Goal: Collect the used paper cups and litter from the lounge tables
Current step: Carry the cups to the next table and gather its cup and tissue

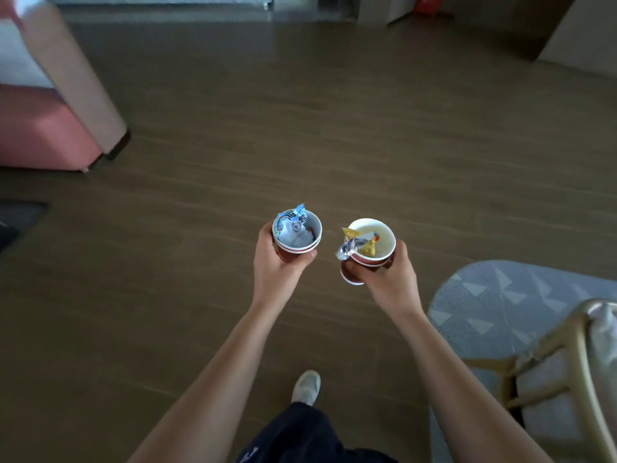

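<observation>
**Two loads of cups and wrappers, carried over open floor**

The left cup stack point(297, 233) looks like two nested red paper cups with a blue-and-white wrapper point(293, 225) tucked inside. The right cup stack point(370, 245) holds a yellow-and-silver wrapper point(354, 243) that hangs over the rim, and a further cup point(350, 275) seems pressed beneath it. Both loads are likely very light, thin-walled and easy to crush, so a moderate hold around the wall just under the rim suits them; the overhanging wrapper could slip out if the cup tilts.

The left hand point(277, 262) has its fingers wrapped closed around its stack; the right hand point(387, 272) is likewise clamped round its cups. Both are held out in front at mid-air above the wooden floor point(334, 128), no surface beneath them. A pink sofa point(43, 128) stands far left, a chair point(551, 362) on a grey rug point(500, 295) near right.
</observation>
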Tool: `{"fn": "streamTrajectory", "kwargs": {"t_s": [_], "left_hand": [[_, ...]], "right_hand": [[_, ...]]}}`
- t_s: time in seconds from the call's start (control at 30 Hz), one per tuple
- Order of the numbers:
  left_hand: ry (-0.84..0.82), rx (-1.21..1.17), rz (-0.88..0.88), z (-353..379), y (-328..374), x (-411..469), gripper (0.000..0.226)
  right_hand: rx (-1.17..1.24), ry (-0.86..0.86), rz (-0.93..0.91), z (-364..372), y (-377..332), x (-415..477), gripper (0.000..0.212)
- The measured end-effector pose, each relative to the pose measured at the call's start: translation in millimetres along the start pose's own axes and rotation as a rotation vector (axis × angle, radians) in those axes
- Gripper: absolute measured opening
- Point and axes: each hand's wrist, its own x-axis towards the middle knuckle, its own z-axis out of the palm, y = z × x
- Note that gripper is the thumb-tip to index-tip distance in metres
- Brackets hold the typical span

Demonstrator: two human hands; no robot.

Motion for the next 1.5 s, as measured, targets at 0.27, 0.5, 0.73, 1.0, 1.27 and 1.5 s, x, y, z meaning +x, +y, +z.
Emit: {"fn": "streamTrajectory", "kwargs": {"t_s": [0.27,0.5,0.73,1.0,1.27,1.5], "left_hand": [[-0.212,0.046,0.032,74.7,7.1,121.0,0.060],[-0.370,0.066,0.057,173.1,14.3,183.2,0.060],[-0.467,0.069,0.065,287.6,17.5,226.2,0.058],[-0.555,0.053,0.096,412.0,33.6,257.7,0.055],[-0.723,0.068,0.109,524.1,29.1,278.4,0.059],[-0.884,0.093,0.142,633.8,26.2,303.0,0.062]], "right_hand": [[0.035,0.178,0.032,-14.3,-11.0,103.4,0.058],[0.041,0.360,0.066,-62.5,-6.2,177.0,0.063],[0.034,0.439,0.108,-127.7,16.5,254.1,0.065],[0.052,0.512,0.136,-218.3,34.0,324.9,0.061],[0.085,0.619,0.217,-283.8,63.9,372.5,0.058],[0.101,0.787,0.292,-340.8,87.0,426.5,0.051]]}}
